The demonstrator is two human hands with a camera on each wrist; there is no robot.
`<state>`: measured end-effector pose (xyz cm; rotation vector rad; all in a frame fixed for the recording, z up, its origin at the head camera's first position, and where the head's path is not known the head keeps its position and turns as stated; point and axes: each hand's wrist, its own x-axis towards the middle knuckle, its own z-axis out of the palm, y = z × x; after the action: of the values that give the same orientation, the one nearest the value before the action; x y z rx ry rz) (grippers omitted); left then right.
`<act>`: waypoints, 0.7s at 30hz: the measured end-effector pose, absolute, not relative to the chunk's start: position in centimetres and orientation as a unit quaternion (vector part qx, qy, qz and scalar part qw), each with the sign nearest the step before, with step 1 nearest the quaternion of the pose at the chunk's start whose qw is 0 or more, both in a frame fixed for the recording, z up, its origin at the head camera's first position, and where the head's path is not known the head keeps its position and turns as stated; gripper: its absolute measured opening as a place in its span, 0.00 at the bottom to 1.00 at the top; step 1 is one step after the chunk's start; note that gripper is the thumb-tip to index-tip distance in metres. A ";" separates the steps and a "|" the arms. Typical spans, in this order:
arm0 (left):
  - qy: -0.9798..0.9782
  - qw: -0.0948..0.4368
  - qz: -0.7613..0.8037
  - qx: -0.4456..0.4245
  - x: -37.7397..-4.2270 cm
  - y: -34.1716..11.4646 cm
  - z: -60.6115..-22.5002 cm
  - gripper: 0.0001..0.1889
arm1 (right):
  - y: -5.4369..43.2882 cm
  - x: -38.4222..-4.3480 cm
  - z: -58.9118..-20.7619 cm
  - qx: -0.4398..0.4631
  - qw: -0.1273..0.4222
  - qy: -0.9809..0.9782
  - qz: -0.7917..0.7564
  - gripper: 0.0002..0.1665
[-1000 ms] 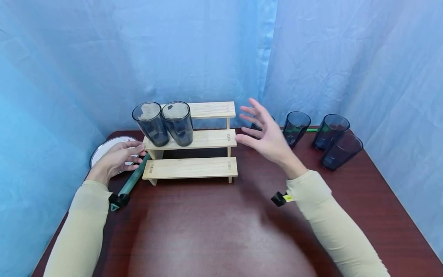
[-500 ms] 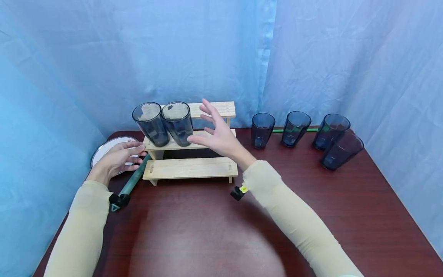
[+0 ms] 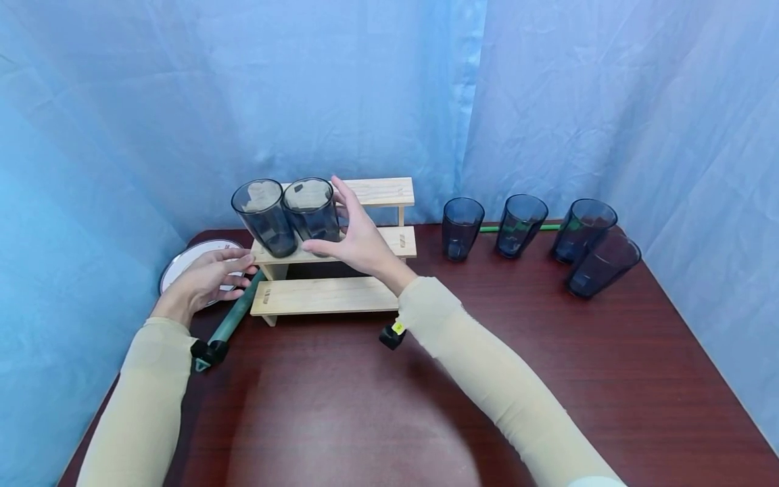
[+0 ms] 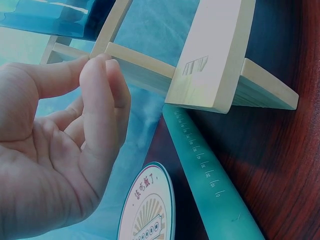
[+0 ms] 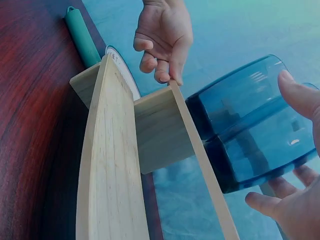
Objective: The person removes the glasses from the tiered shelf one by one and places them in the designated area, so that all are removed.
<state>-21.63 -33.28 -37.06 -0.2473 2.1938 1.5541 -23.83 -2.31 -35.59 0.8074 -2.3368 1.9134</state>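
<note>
Right hand (image 3: pixel 356 240) spread, cupping right tumbler (image 3: pixel 313 215) on rack's (image 3: pixel 365 243) middle step, fingers touching

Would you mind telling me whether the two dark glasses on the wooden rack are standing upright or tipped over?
Upright. Both glasses stand on the middle step of the rack, rims up; the right hand touches the right one.

Right hand (image 3: pixel 356 240) — moved leftward from beside the row of tumblers to the wooden rack (image 3: pixel 371 243); fingers (image 3: pixel 341 193) now cupped round the right-hand tumbler (image 3: pixel 313 215) there.
</note>
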 end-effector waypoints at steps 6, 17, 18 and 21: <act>0.792 0.219 0.563 -0.088 -21.7 -33.2 -37.1 0.39 | -3.0 -24.2 -36.0 0.223 0.020 -0.773 0.594 0.63; 0.797 0.217 0.557 -0.085 -21.6 -33.0 -37.0 0.39 | -3.1 -24.1 -36.5 0.216 0.018 -0.772 0.597 0.57; 0.797 0.217 0.557 -0.083 -21.6 -33.0 -37.0 0.39 | -3.1 -24.1 -36.5 0.217 0.018 -0.773 0.596 0.57; 0.797 0.218 0.557 -0.080 -21.5 -33.1 -36.9 0.39 | -3.1 -24.1 -36.5 0.216 0.018 -0.775 0.594 0.57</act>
<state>-21.53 -33.09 -36.90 -0.2224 2.2076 1.5430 -24.11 -3.09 -36.47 0.6715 -2.4066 1.8435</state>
